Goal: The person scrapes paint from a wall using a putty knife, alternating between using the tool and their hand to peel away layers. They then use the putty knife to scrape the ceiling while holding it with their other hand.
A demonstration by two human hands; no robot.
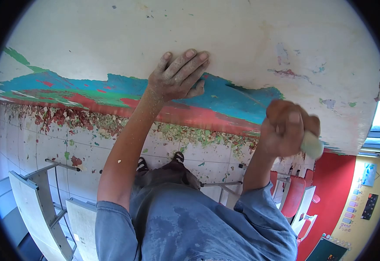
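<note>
My left hand (181, 76) lies flat on the wall (224, 35), dusty, its fingers stretched out across the bare pale surface and the edge of the blue paint (224, 95). To the right, my right hand (288, 128) is closed around a tool with a pale rounded handle (312, 145). Its thin blade is blurred and reaches up and left over the blue paint. Below the blue runs a band of red paint (185, 116), with green patches at the left. Ragged edges mark where the paint meets the pale wall.
Paint flakes (107, 124) litter the tiled floor (107, 152) along the wall's foot. Desks with metal frames (37, 198) stand at the lower left. Red chairs (295, 195) are at the lower right, near a red wall (333, 182). A window (379, 124) shows at the far right.
</note>
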